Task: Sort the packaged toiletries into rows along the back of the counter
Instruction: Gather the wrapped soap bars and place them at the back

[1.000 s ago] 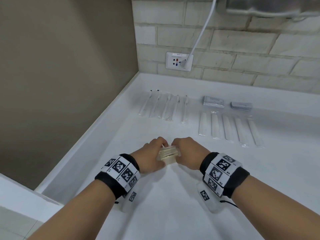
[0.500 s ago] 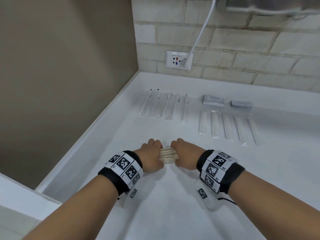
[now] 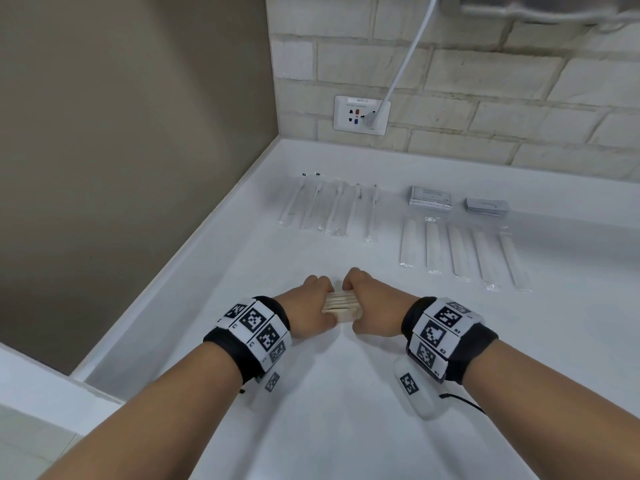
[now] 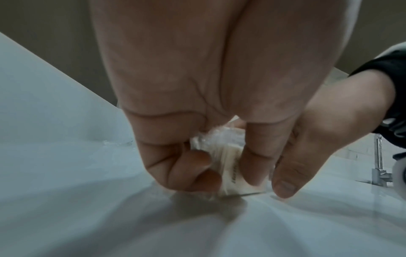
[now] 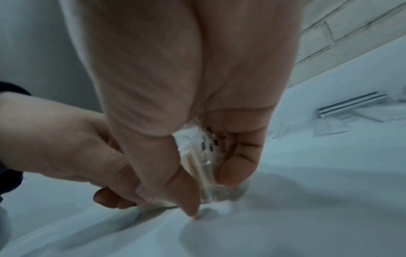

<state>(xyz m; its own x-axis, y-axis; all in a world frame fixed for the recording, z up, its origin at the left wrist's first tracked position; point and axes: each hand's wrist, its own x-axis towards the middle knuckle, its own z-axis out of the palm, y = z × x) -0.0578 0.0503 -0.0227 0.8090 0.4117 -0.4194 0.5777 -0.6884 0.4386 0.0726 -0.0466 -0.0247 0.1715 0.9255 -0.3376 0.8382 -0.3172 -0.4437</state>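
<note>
Between the two hands, standing on edge on the counter (image 3: 311,427), is a small stack of cream-coloured packets (image 3: 342,304) in clear wrap. The left hand (image 3: 308,301) has its fingers curled round the left end of the stack, thumb on the near face; the right hand (image 3: 372,308) grips the opposite end the same way, its thumb tip touching the counter just in front of the packets. The wrist views show the wrap crinkled under the fingers (image 4: 193,167) and the packet edges squeezed together. Well beyond the knuckles, toward the back wall, lie the rows already laid out: a row of wrapped toothbrushes (image 3: 329,209) ahead and to the left, a row of flat white sticks (image 3: 464,252) ahead and to the right, and behind those two low piles of grey sachets (image 3: 431,195). My judgement is that the stack is being squared up before it is carried back or dealt out into a row of its own. The risk lies in the grip: the wraps look slick, and if either hand eases off first, or the stack is lifted by the ends alone, the middle packets could slide out and fan across the counter. A hurried reach past the stick row could also nudge those sticks out of line.
</note>
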